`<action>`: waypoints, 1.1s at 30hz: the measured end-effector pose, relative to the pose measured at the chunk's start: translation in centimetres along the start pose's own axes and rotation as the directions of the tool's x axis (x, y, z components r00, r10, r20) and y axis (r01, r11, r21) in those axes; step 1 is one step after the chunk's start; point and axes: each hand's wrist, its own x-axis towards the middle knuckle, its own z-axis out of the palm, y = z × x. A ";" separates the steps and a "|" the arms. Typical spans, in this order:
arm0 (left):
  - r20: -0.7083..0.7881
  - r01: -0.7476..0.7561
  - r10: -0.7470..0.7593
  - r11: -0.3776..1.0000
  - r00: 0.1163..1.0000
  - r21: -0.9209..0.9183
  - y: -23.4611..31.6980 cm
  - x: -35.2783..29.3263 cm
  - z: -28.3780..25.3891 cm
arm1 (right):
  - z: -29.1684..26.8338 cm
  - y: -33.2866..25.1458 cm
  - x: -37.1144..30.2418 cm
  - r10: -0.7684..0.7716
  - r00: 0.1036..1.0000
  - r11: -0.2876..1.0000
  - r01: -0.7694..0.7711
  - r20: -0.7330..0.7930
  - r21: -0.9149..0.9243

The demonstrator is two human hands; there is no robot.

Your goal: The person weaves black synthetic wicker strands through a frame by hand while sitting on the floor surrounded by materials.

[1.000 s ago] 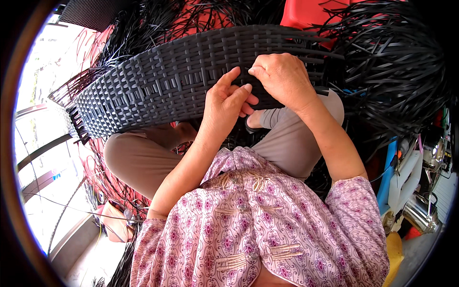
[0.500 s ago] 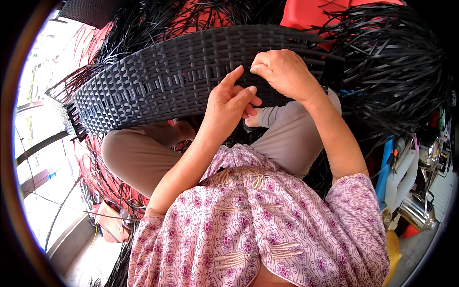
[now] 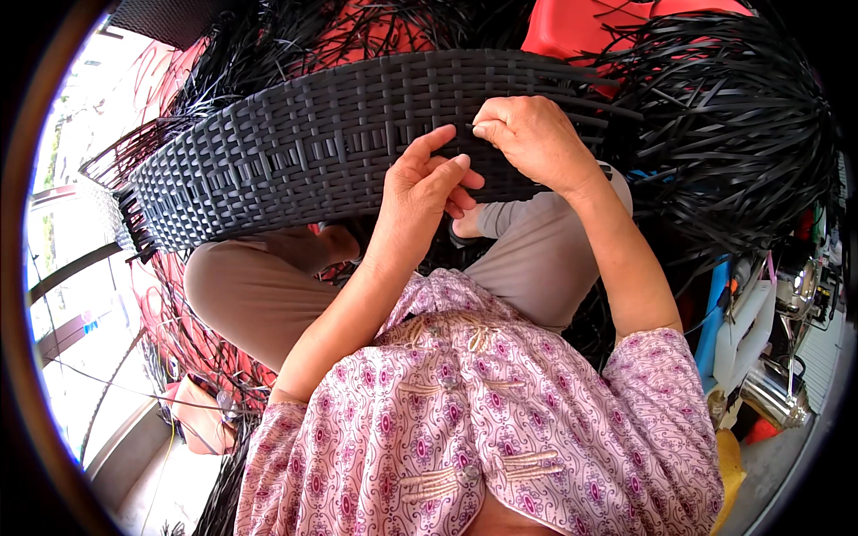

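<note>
A black woven wicker panel (image 3: 295, 152) curves across in front of me, above my crossed legs. Over its right half, my left hand (image 3: 422, 192) has index finger and thumb stretched apart and the other fingers loosely bent, with nothing visible in them. Just to its right, my right hand (image 3: 536, 141) is closed in a pinch, its fingertips toward the left hand. What the pinch holds, if anything, is too dark to make out against the weave. The two hands do not touch.
A big bundle of loose black plastic strips (image 3: 733, 134) lies at the right, beside a red plastic thing (image 3: 581, 27). More strips are heaped behind the panel. A shiny metal pot (image 3: 776, 393) stands at the far right, and a pinkish-orange container (image 3: 201, 415) at the lower left.
Both hands keep nearly the same pose over the panel. The whole view has shifted slightly, and my left hand sits marginally farther from the right one.
</note>
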 end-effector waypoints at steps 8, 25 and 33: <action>0.076 0.111 -0.100 0.983 0.992 -0.149 0.4 0.4 -0.2 | 0.0 0.3 0.2 -0.005 1.000 1.000 0.005 0.013 0.030; 0.198 0.093 -0.083 0.995 0.977 -0.042 0.1 0.2 -0.4 | -0.1 0.5 0.2 0.004 0.999 0.997 -0.007 0.039 0.076; 0.273 0.208 -0.134 0.942 0.953 -0.265 -0.2 0.6 -1.4 | 0.1 0.4 0.0 -0.026 1.000 0.996 0.027 -0.003 0.090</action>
